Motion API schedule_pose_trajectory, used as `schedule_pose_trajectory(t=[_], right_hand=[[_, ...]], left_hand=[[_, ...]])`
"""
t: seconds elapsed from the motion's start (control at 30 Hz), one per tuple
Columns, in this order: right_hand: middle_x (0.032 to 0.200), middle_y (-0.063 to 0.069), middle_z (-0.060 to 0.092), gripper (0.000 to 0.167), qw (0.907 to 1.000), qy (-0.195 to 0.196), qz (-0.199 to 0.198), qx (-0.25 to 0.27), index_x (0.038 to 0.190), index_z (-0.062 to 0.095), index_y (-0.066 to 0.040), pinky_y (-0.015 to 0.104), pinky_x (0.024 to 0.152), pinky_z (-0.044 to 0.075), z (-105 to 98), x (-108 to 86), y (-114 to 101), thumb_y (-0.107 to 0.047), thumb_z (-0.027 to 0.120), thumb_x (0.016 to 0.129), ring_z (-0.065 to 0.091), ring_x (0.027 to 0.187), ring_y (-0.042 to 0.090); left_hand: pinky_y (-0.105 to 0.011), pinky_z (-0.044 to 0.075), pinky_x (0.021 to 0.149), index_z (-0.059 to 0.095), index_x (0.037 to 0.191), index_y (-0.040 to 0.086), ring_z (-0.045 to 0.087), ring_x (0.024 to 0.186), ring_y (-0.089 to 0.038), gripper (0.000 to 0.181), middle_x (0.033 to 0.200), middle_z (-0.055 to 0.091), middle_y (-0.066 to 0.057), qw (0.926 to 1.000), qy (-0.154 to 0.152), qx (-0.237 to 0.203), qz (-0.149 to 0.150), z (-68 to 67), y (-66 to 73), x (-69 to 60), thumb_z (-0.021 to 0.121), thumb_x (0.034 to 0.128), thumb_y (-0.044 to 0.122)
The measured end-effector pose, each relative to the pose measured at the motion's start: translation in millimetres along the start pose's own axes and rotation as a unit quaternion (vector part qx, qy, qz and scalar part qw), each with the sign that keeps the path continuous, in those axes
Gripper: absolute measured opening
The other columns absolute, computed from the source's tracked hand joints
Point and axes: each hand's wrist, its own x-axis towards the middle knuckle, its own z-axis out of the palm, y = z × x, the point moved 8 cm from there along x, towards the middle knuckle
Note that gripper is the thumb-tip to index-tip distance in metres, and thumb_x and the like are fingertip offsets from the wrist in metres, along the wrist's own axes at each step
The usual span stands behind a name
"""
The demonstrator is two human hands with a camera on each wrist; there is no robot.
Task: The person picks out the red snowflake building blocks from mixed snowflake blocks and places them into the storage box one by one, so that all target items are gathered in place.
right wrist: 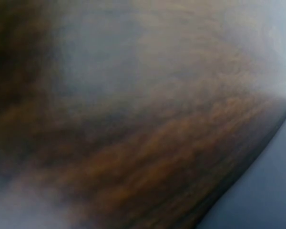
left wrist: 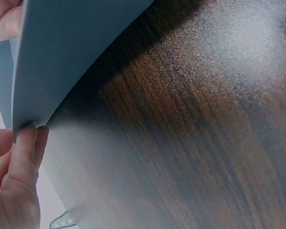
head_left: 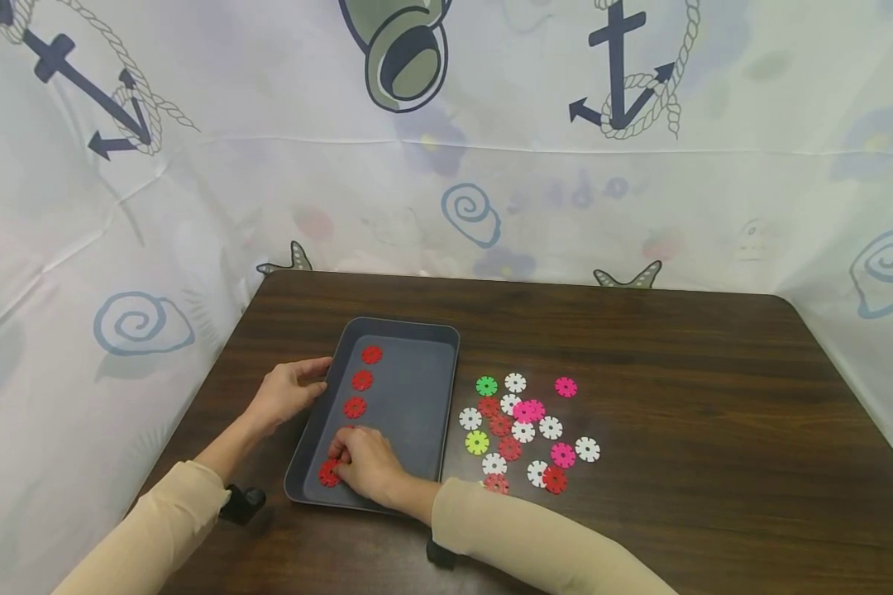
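A dark grey baking tray (head_left: 413, 413) lies on the table, with red notched plastic discs in a column along its left side. My left hand (head_left: 286, 397) grips the tray's left rim; in the left wrist view its fingers (left wrist: 26, 148) touch the outer wall. Inside the tray near its front left corner, my right hand (head_left: 372, 467) pinches a red disc (head_left: 329, 473) at its edge. Farther up the column lie another red disc (head_left: 355, 407) and two more beyond it. One disc is mostly hidden behind the right hand. The right wrist view is blurred and shows no hand.
Right of the tray, several loose notched discs lie scattered on the brown table (head_left: 677, 397): white (head_left: 551, 427), pink (head_left: 565, 387), red (head_left: 554, 479), a green disc (head_left: 487, 386) and a yellow-green disc (head_left: 477, 442). Some overlap. A patterned curtain (head_left: 521, 99) hangs behind.
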Motion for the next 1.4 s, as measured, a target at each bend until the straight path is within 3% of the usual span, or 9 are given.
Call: schedule_pose_trajectory(t=[0.87, 1.4], right_hand=[[0.063, -0.008, 0.054, 0.01, 0.9996, 0.018, 0.0, 0.021, 0.078, 0.067, -0.01, 0.011, 0.058, 0.034, -3.5, -1.5, 3.0, -0.005, 0.074, 0.076, 0.042, 0.063, -0.003], [0.072, -0.004, 0.06, 0.009, 0.9935, 0.023, 0.011, 0.111, 0.083, 0.068, -0.006, 0.009, 0.059, 0.041, -21.1, -8.8, 8.8, -0.001, 0.072, 0.077, 0.046, 0.064, -0.006]], left_hand=[[-0.033, 0.056, 0.076, 0.044, 0.135, -0.008, 0.058, 0.111, -0.038, 0.046, 0.134, 0.048, -0.029, 1.0, 0.0, 0.001, -0.001, -0.1, 2.5, -0.3, 0.054, 0.0911, 0.002], [-0.035, 0.056, 0.078, 0.044, 0.135, -0.007, 0.057, 0.112, -0.039, 0.046, 0.134, 0.048, -0.029, 1.0, 0.0, 0.003, 0.001, 0.0, 0.4, 0.9, 0.054, 0.0912, 0.001]])
